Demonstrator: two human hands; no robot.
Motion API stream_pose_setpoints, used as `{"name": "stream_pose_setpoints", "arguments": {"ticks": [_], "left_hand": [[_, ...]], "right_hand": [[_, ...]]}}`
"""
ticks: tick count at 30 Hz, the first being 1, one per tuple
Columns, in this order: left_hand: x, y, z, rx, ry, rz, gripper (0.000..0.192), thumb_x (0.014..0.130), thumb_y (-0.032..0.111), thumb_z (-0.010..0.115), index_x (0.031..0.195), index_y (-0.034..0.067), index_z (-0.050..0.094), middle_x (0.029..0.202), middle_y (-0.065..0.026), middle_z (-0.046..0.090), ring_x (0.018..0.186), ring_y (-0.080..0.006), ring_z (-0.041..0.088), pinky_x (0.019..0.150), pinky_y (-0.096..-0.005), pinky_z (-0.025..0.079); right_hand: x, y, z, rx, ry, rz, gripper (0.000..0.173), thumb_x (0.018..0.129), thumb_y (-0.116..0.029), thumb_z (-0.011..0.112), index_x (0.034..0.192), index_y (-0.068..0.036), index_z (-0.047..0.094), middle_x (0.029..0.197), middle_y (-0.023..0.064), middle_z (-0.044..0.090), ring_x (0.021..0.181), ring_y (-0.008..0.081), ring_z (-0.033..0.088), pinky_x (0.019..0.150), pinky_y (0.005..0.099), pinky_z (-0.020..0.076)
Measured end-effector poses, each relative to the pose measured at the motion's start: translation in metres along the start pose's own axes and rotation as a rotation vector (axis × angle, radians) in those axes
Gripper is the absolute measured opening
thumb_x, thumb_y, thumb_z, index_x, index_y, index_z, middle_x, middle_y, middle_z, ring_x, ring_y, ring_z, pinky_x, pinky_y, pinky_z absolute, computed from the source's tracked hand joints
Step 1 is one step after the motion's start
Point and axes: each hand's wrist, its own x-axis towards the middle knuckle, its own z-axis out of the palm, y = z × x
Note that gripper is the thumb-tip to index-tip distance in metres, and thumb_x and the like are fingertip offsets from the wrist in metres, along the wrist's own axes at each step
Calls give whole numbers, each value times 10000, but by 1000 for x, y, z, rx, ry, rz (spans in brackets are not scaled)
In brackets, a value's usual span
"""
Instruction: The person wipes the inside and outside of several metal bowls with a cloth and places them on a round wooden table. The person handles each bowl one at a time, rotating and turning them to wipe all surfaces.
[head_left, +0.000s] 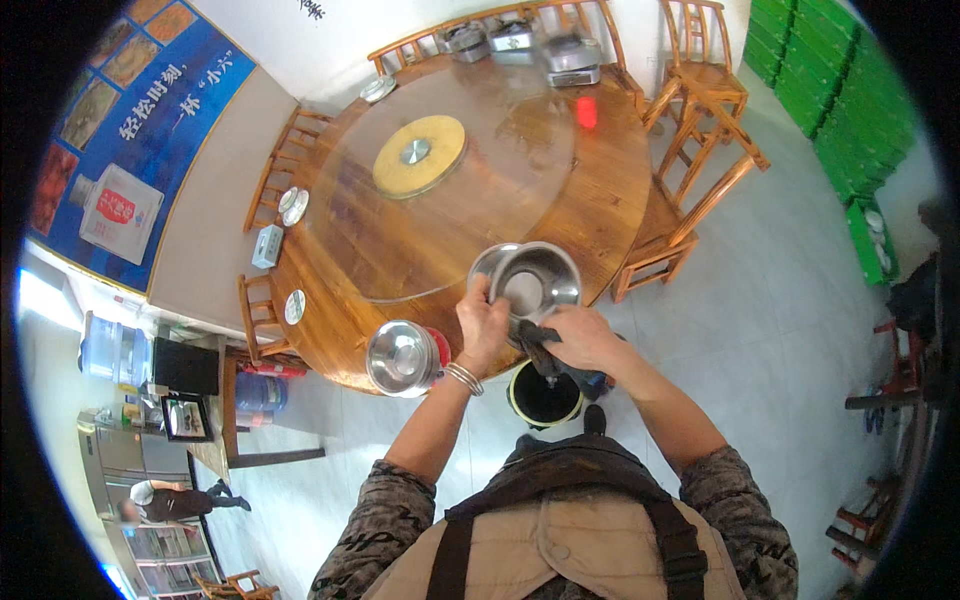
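Note:
My left hand (484, 321) grips the rim of a shiny stainless steel bowl (551, 266), tilted so its inside faces me. My right hand (589, 337) holds a dark cloth (536, 346) against the bowl's near right side. Partly hidden behind it is a second steel bowl (487, 260); whether it rests on the table or is held too I cannot tell. Left of my left wrist, a stack of steel bowls (403, 358) stands at the table's near edge, with a red object (439, 345) partly behind it. Below my hands is a dark bin (544, 397) with a pale rim.
The round wooden table (607, 202) carries a glass turntable (352, 247). Portable stoves (574, 60), a red object (586, 112) and a tissue box (268, 247) sit around it. A wooden chair (675, 217) stands right, before stacked green crates (840, 97). Another person (172, 501) is far left.

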Motion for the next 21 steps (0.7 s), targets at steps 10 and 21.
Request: {"name": "stream_pose_setpoints", "arguments": {"ticks": [10,21], "left_hand": [[35,-114,-9,-66,-22,-689,342,900,322,605,1058,37,498,839,-144,615,793,-274,642,700,-396,550],[-60,-224,-180,971,212,-560,684,722,323,726,1270,8,465,1208,-296,507,1149,-470,490,980,-494,415]], "right_hand": [[-74,63,-1,662,-113,353,306,763,-232,636,979,-15,639,841,139,650,801,213,625,748,367,488],[-103,63,15,768,-32,428,344,775,-202,678,1053,-2,641,916,105,672,843,193,622,787,345,489]]}}
